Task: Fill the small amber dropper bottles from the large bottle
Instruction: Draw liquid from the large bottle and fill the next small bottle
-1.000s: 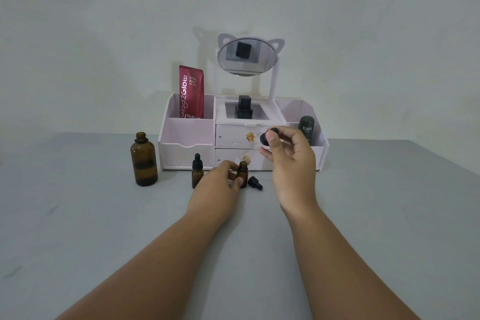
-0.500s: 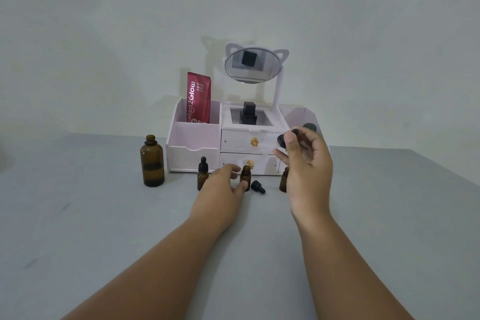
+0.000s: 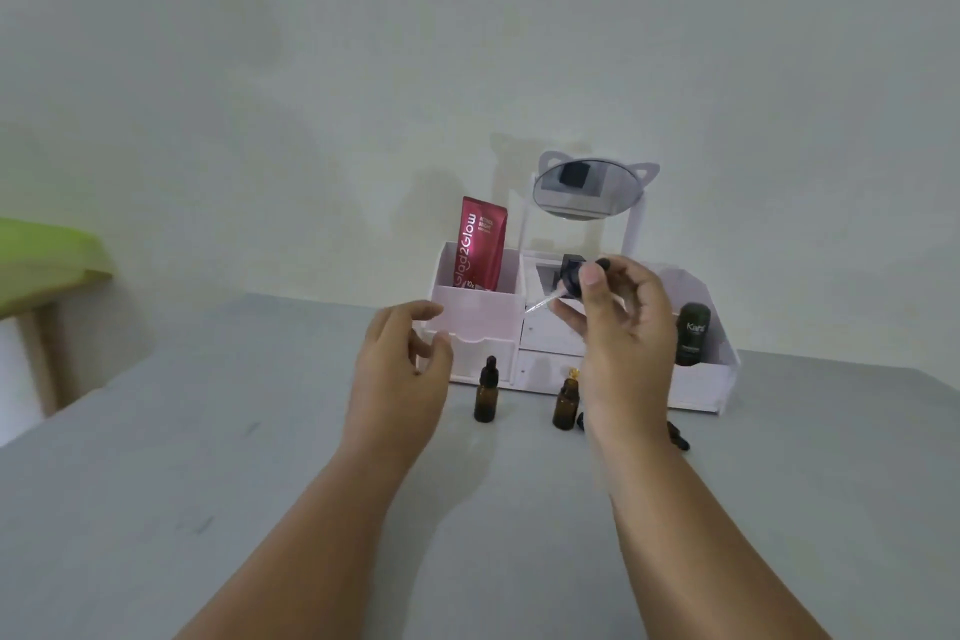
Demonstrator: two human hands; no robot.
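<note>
Dropper bottles, small and amber, stand upright towards the far edge of the desk (image 3: 156, 483), necks up: a capped dropper bottle (image 3: 487, 398) and, to its right, an open dropper bottle (image 3: 565, 405).

Nearer, the left hand (image 3: 400, 369) hangs above the desk with fingers loosely curled and apart, holding nothing; what lies behind it is hidden. The right hand (image 3: 628, 343) pinches a black dropper (image 3: 571, 278) between thumb and fingertips. Its glass pipette (image 3: 540, 305) is blurred and slants down to the left.

The right wrist partly covers a black cap (image 3: 581, 420) beside the open bottle, and a dark piece (image 3: 678, 434) too hidden to make out.

Beyond, along the far edge, a white organiser (image 3: 478, 307) holds a red tube (image 3: 480, 244) and a dark green bottle (image 3: 693, 333), under a round mirror (image 3: 587, 192).
</note>
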